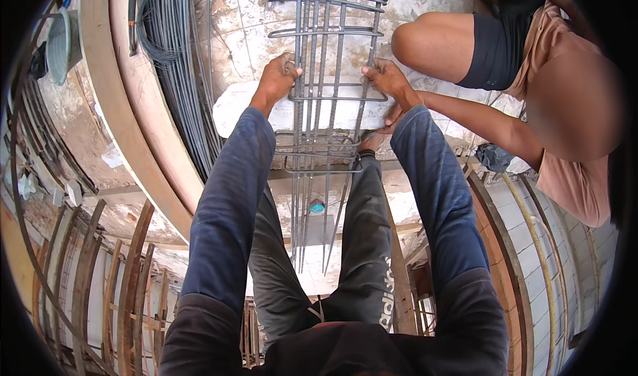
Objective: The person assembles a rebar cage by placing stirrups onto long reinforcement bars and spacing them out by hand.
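Observation:
A long cage of ribbed steel rebars (297, 120) runs away from me between my legs, with several rectangular wire stirrups (339, 99) around it. My left hand (275, 82) is closed on the outer left rebar, its thumb against the steel. Across the cage, my right hand (387, 80) grips the outer right rebar at about the same height. One stirrup crosses the bars just on the near side of both hands. More stirrups sit farther up, some bunched at the far end, and others lie near my feet. My fingertips are partly hidden behind the bars.
A person (465, 50) crouches at the right, one hand (393, 115) close beneath my right forearm. Bundled thin rods (176, 77), pliers-like handles (131, 27) and a curved-looking wooden board (109, 97) lie left. A pale slab (236, 107) lies under the cage. Timber pieces (136, 269) stand lower left.

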A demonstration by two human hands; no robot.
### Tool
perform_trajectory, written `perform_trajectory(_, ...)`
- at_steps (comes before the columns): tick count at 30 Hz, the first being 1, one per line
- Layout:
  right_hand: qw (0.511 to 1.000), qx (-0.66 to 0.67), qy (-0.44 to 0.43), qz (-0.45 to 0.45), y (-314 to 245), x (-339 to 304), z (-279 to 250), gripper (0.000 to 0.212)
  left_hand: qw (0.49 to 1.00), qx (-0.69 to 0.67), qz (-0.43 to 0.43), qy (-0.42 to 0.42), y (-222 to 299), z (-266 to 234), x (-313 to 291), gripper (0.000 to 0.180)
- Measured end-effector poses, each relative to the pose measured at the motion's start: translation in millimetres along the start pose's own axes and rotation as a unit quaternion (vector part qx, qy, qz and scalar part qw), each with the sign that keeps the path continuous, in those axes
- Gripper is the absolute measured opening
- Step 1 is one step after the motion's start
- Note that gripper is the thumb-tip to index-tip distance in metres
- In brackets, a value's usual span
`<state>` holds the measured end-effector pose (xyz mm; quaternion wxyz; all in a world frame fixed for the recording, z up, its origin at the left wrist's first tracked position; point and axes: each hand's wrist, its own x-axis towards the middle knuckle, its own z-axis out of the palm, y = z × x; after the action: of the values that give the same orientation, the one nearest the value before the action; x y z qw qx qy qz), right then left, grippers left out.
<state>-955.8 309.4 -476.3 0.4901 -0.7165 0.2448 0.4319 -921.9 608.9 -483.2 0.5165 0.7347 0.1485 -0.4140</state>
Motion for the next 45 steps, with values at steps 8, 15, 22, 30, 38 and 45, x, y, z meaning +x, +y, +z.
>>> perform_trajectory(8, 0.995, 0.089, 0.013, -0.036, 11.5, 2.4, 11.5, 0.02, 0.993, 0.102, 0.049, -0.034, 3.8, -7.2, 2.2, 0.042)
perform_trajectory(15, 0.998, 0.037, -0.008, -0.055, 11.1, -5.8, 0.9, 0.022, 0.996, 0.072, 0.044, -0.037, -5.2, -9.5, 3.2, 0.064)
perform_trajectory(22, 0.997, 0.071, -0.027, -0.035, 8.8, -3.2, 3.7, 0.021, 0.993, 0.105, 0.034, -0.043, -7.0, -7.0, 5.4, 0.047)
perform_trajectory(30, 0.991, -0.095, 0.09, -0.029, -8.5, -3.3, 13.7, 0.029, 0.993, 0.107, 0.035, -0.02, 18.5, -11.3, -11.8, 0.039)
perform_trajectory(38, 0.914, -0.339, 0.224, 0.003, -47.4, -47.7, 27.1, 0.033, 0.978, 0.151, 0.053, 0.136, 11.9, -23.0, -58.9, 0.026)
perform_trajectory(45, 0.923, -0.296, 0.236, -0.059, 12.7, -139.4, 96.5, 0.03, 0.94, 0.225, -0.036, 0.253, -107.2, 0.5, -194.1, 0.036)
